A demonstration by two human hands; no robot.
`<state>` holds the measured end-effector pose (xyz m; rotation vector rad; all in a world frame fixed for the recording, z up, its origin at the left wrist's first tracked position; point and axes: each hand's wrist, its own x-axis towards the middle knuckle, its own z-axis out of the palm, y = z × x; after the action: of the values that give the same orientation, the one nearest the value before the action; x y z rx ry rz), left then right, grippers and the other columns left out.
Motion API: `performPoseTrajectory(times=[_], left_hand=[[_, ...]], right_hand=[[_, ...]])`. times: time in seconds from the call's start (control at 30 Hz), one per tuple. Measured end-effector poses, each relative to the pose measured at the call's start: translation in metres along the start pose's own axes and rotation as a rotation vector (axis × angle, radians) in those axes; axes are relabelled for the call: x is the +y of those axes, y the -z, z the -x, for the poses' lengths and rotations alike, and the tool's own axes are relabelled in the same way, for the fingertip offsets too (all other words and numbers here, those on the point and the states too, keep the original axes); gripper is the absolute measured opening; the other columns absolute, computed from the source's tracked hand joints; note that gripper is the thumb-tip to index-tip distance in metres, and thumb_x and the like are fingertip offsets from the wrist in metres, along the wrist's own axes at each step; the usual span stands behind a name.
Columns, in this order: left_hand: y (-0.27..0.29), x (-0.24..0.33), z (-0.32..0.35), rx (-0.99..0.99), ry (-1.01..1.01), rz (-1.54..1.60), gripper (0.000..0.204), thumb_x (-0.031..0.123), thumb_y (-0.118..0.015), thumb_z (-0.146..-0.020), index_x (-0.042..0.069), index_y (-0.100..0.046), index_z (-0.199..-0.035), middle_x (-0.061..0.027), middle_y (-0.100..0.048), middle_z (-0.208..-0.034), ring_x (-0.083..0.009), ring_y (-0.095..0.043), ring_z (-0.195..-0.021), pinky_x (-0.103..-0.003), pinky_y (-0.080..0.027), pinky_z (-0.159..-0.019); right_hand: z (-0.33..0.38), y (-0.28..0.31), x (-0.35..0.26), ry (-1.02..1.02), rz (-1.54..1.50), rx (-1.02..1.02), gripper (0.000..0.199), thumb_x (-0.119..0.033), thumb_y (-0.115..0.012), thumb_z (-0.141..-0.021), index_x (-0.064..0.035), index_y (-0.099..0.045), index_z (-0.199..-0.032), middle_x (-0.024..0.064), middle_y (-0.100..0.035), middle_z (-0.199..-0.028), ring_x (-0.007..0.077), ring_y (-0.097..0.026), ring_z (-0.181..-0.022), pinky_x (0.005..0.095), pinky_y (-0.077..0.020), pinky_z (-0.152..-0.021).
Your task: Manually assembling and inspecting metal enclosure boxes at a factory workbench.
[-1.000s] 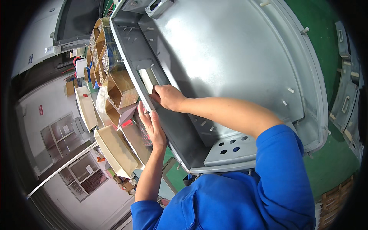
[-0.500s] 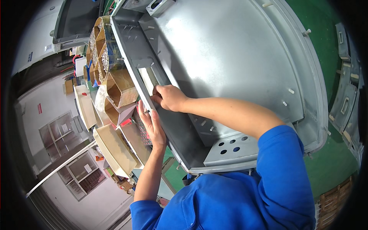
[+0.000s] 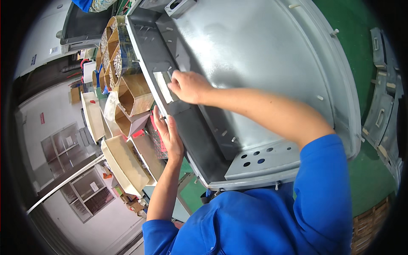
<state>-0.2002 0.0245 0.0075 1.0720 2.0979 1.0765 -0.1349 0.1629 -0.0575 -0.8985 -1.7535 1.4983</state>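
Observation:
A large grey metal housing [image 3: 250, 55] lies open in front of me. Its left side wall has a rectangular cut-out [image 3: 164, 88] with a pale surface showing in it. My right hand [image 3: 191, 87] is closed at the right edge of this cut-out, with its fingers curled. Anything in those fingers is too hidden to name. My left hand [image 3: 171, 138] rests against the housing's left rim [image 3: 148, 80], fingers stretched and thumb apart, around a small stud [image 3: 163, 118] on the rim. At the near end of the housing is a plate with several round holes [image 3: 272, 162].
To the left stand cardboard compartments [image 3: 131, 91] with small parts and cream-coloured bins [image 3: 123, 163]. White pegs stick up inside the housing and along its rim. More grey metal parts [image 3: 380, 108] lie on the green floor [image 3: 346, 78] at right.
My right hand has moved away from me along the left wall and up out of the cut-out, uncovering its near end. My left hand stays at the rim. Something blue appears at the top left.

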Motion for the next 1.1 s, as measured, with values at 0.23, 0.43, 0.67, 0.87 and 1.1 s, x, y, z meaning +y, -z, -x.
performPoseTrajectory(times=[0.23,0.43,0.67,0.87,1.1], left_hand=[[0.004,-0.011,-0.002,0.027,-0.129,-0.088,0.057,0.03,-0.042,-0.091,0.005,-0.016,-0.135,-0.0135,-0.028,-0.133,-0.0206,-0.032,-0.119,-0.032,-0.025,-0.098],[0.003,-0.018,-0.006,0.041,-0.132,-0.072,0.059,0.034,-0.043,-0.091,0.006,-0.018,-0.136,-0.0145,-0.026,-0.135,-0.0229,-0.029,-0.122,-0.033,-0.023,-0.1],[0.004,-0.015,0.001,0.105,-0.084,-0.025,0.062,0.037,-0.044,-0.089,0.009,-0.017,-0.137,-0.0199,-0.025,-0.134,-0.0269,-0.027,-0.124,-0.034,-0.021,-0.101],[0.004,-0.02,0.0,0.176,-0.095,-0.014,0.058,0.032,-0.044,-0.09,0.006,-0.019,-0.135,-0.025,-0.04,-0.123,-0.0286,-0.042,-0.113,-0.034,-0.031,-0.094],[0.003,-0.016,0.004,0.2,-0.07,0.026,0.057,0.033,-0.046,-0.089,0.003,-0.025,-0.133,-0.0228,-0.045,-0.119,-0.0276,-0.046,-0.109,-0.033,-0.034,-0.093]], right_hand=[[-0.008,0.071,-0.041,0.078,0.213,0.007,0.018,-0.019,-0.047,-0.079,-0.0029,-0.056,-0.079,0.0149,-0.061,-0.077,0.0315,-0.059,-0.075,0.0401,-0.0461,-0.068],[0.028,0.112,-0.071,0.055,0.339,-0.119,0.015,-0.014,-0.047,-0.077,-0.0015,-0.056,-0.077,0.0148,-0.061,-0.076,0.0306,-0.059,-0.072,0.0375,-0.0461,-0.066],[0.118,0.16,-0.102,0.094,0.227,-0.124,0.012,-0.013,-0.051,-0.08,-0.0009,-0.054,-0.077,0.01,-0.056,-0.064,0.0206,-0.052,-0.057,0.03,-0.0418,-0.057],[0.202,0.168,-0.095,0.119,0.322,-0.187,0.009,-0.01,-0.054,-0.079,-0.001,-0.054,-0.08,0.0096,-0.055,-0.07,0.0212,-0.054,-0.062,0.0307,-0.0418,-0.057],[0.251,0.151,-0.09,0.149,0.525,-0.134,0.008,-0.012,-0.055,-0.078,-0.0053,-0.054,-0.082,0.0096,-0.053,-0.073,0.0274,-0.054,-0.071,0.0371,-0.0433,-0.06]])
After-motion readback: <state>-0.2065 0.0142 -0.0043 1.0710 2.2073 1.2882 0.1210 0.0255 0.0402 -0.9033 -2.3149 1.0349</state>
